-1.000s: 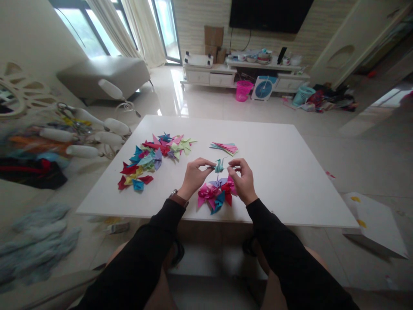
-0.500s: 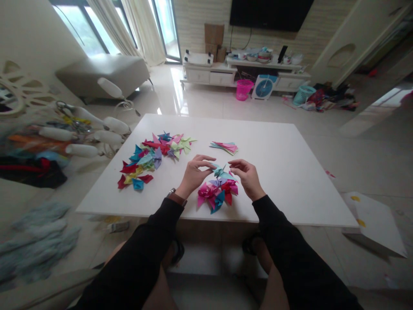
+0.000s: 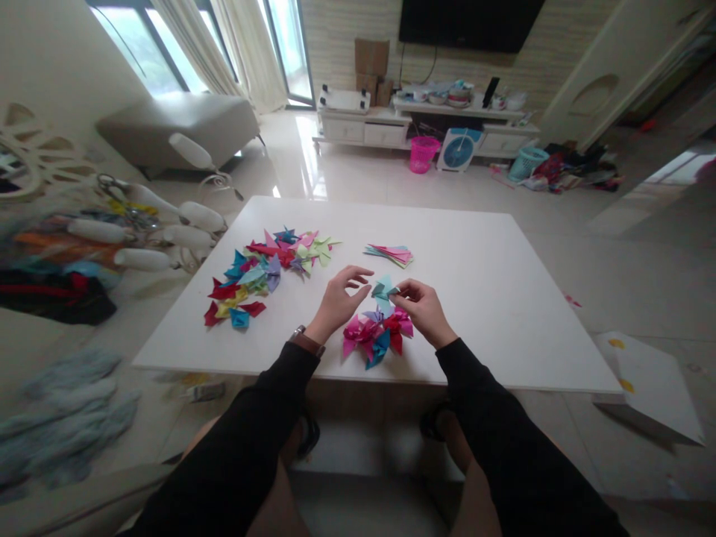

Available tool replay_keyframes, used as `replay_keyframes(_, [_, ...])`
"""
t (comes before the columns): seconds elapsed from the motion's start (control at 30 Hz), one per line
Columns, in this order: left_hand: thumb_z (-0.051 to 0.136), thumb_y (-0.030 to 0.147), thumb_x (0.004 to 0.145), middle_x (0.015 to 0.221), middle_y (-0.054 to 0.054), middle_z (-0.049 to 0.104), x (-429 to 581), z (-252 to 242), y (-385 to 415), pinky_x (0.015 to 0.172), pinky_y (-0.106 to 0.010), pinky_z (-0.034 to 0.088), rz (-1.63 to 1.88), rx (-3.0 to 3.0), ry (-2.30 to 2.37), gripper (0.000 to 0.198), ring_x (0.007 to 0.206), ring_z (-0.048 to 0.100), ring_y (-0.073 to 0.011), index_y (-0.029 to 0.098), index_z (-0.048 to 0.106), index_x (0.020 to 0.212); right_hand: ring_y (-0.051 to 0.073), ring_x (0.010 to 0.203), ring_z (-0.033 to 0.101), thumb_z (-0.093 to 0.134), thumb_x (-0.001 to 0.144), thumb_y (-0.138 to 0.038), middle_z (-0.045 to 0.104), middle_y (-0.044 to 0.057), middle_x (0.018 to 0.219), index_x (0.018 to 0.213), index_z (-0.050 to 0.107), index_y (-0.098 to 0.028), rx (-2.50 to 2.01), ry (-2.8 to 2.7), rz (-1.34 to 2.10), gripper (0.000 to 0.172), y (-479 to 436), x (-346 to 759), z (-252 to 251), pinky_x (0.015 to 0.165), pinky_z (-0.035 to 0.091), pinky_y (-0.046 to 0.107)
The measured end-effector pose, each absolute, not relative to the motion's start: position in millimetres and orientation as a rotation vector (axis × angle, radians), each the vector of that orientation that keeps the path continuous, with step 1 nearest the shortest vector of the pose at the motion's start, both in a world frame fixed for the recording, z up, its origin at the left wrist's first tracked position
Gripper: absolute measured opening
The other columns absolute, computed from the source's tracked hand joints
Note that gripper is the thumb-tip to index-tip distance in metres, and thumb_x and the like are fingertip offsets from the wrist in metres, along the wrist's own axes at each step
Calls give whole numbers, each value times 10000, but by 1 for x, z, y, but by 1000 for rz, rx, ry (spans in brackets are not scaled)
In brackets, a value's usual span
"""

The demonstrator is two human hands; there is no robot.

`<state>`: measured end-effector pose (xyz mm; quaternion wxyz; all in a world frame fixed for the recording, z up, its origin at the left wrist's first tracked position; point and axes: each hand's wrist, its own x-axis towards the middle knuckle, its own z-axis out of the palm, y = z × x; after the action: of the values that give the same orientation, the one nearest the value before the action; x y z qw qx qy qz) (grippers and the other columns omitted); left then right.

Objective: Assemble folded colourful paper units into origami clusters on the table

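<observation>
Light blue folded paper (image 3: 384, 289): near the middle of the frame, turned since before; longest up and down, cannot tell front from back.
Right hand (image 3: 422, 307): now pinching its right edge.
Left hand (image 3: 342, 298): now let go, fingers curved, just beside.
Bright paper bunch (image 3: 366, 335): crowding close below.
Paper strips (image 3: 391, 256): lying above.
Big paper heap (image 3: 271, 274): left of centre.

And it's matt, creased paper in the pale teal piece (image 3: 383, 291) at centre and the folded heap (image 3: 273, 274) at nine o'clock, a smooth worktop (image 3: 492, 313) beneath, soft cloth sleeve (image 3: 229, 440) at seven, glossy floor tiles (image 3: 291, 168) gleaming at eleven, plastic basket (image 3: 423, 154) at one!
</observation>
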<state>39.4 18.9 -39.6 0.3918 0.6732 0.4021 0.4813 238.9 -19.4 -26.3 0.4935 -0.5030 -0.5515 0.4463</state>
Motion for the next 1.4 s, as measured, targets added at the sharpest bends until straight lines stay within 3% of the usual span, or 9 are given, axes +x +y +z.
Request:
replay_keyframes(0.17, [650,334,889,943,-27,677,42,-43,21,732,-277,536,1065,1441,924,302,761,684,-138,218,603,1164,159,642,570,773,729,-405,650,-1,719,733,640,-213,-1254,-1274,1029,234,-17,241,-31,594,454,288])
replay_keyframes(0.37, [689,442,880,811,2,669,46,-39,17,709,-268,523,911,1368,781,362,747,669,-147,229,593,1156,158,628,566,753,770,-386,636,-4,705,742,649,-212,-1291,-1356,966,205,-19,240,-31,578,445,286])
replay_keyframes(0.53, [771,416,818,845,-36,709,46,-41,17,731,-278,509,878,1387,735,343,773,667,-159,187,645,1040,156,636,568,741,785,-364,634,-1,711,745,650,-206,-1284,-1376,950,187,-20,240,-30,580,441,282])
replay_keyframes(1.27, [764,359,827,749,-17,678,46,-47,20,708,-275,511,888,1443,743,339,713,652,-145,145,652,1064,141,648,557,723,797,-402,637,0,749,805,655,-188,-1298,-1404,960,225,-20,239,-27,601,450,268])
replay_keyframes(1.4, [719,387,861,805,-14,665,45,-48,19,700,-268,523,892,1455,796,415,715,654,-136,168,630,1203,151,670,576,704,805,-390,660,16,775,811,671,-188,-1327,-1445,903,205,-20,240,-28,621,468,275])
